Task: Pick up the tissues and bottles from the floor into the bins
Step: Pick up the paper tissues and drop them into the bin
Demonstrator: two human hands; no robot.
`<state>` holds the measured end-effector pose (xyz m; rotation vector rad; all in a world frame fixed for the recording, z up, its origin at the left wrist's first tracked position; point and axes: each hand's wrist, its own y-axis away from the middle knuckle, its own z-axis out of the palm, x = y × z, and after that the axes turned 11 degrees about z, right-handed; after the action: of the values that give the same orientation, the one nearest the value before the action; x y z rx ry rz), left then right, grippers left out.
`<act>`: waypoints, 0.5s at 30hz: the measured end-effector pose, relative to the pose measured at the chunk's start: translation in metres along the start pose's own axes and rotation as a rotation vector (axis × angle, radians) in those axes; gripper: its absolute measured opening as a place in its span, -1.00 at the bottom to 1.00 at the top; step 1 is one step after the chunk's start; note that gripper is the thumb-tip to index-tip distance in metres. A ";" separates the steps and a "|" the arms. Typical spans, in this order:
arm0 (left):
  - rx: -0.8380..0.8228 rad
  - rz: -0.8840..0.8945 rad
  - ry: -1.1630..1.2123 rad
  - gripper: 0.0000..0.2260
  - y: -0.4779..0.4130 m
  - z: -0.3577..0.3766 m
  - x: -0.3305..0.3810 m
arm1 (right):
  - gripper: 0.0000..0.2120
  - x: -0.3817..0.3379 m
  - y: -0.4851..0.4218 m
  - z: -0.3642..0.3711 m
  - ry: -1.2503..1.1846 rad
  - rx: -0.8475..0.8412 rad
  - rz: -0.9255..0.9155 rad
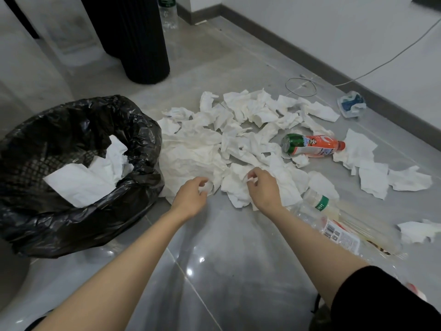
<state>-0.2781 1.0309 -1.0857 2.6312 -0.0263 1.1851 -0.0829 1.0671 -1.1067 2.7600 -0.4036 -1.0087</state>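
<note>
A heap of crumpled white tissues (238, 139) covers the grey floor in the middle. My left hand (192, 195) pinches the near edge of a tissue beside the bin. My right hand (262, 187) grips another tissue at the heap's front. The bin (78, 223) at left has a black bag liner and holds several tissues. An orange and green bottle (312, 145) lies on its side among the tissues. A clear bottle with a green cap (334, 223) lies by my right forearm.
A tall black ribbed cylinder (140, 39) stands behind the bin, with an upright clear bottle (168, 15) past it. A crushed blue-labelled bottle (352, 103) and a white cable (301, 87) lie near the wall's skirting. Loose tissues (372, 173) spread to the right.
</note>
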 end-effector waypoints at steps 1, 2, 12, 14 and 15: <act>0.012 -0.003 0.022 -0.62 0.002 -0.001 0.000 | -0.91 -0.006 0.004 -0.003 -0.099 0.017 0.013; 0.025 -0.008 0.061 -0.60 0.005 -0.002 0.001 | -0.94 -0.012 0.009 -0.006 -0.187 0.015 0.033; -0.010 0.012 0.440 -0.54 0.042 -0.013 -0.005 | -0.84 -0.036 0.053 -0.009 -0.325 -0.427 0.005; 0.022 -0.016 0.576 -0.72 0.049 -0.014 -0.004 | -0.85 -0.039 0.058 -0.007 -0.375 -0.480 0.016; 0.061 -0.051 0.629 -0.77 0.050 -0.013 -0.004 | -0.86 -0.041 0.059 -0.005 -0.386 -0.502 0.019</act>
<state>-0.2963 0.9851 -1.0690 2.1703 0.1930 1.9543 -0.1211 1.0236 -1.0636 2.1182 -0.1878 -1.4155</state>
